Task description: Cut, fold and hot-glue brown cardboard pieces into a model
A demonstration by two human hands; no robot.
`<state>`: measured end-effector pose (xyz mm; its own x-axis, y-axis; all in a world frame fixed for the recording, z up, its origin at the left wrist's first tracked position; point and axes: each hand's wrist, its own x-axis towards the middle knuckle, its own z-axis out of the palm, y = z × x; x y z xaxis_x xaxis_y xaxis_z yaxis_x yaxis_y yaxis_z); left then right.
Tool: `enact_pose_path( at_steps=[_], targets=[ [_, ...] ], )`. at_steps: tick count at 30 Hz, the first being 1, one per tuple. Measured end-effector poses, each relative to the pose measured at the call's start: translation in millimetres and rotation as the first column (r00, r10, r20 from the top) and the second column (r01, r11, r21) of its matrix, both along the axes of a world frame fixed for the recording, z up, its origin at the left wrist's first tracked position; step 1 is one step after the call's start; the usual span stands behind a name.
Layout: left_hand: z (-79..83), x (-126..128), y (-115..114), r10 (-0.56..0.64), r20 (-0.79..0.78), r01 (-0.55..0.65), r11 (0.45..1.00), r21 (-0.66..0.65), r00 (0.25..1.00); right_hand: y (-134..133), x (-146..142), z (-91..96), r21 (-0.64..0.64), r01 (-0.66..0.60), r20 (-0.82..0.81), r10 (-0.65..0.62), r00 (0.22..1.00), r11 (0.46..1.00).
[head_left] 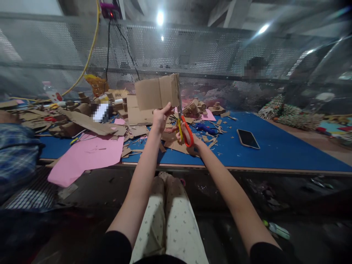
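Two materials met between the hands: stiff, matt brown cardboard (150,91), flat with a vertical crease, and scissors (190,132) with metal blades and looped orange and yellow handles. Directions were read from that point, 12 o'clock facing away. The cardboard stood raised at 11 o'clock, the blades along its right edge; their opening could not be told. The left hand (160,119), forearm extended, had its fingers clamped on the lower edge, thumb uppermost. The right hand (194,139) had its fingers closed around the handles. Torn scraps (139,131) crowded the blue table (228,157). A glue gun (205,128) and, farther out, a phone (248,139) lay at 3 o'clock; smooth pink sheet (88,156), 8 o'clock; perforated mesh (154,51), 12 o'clock.
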<state>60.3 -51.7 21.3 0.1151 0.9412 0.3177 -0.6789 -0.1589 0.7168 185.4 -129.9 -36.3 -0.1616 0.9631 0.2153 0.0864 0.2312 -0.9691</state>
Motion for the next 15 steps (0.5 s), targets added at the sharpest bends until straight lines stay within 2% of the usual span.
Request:
enact_pose_path(
  at_steps=[5, 10, 15],
  targets=[
    [-2.0, 2.9, 0.1, 0.009, -0.016, -0.009, 1.000, -0.016, 1.000, 1.6, -0.7, -3.5, 0.048, 0.029, -0.093, -0.025, 0.995, 0.998],
    [-2.9, 5.1, -1.1, -0.012, -0.012, 0.011, 0.999, -0.031, 1.000, 1.4, -0.5, -6.9, 0.053, 0.148, -0.080, -0.144, 0.986, 0.988],
    [-1.8, 5.1, -6.0, -0.015, -0.013, 0.014, 0.997, -0.072, 1.000, -3.1, -3.0, -4.9, 0.069, 0.205, -0.055, -0.201, 0.978, 0.976]
  ],
)
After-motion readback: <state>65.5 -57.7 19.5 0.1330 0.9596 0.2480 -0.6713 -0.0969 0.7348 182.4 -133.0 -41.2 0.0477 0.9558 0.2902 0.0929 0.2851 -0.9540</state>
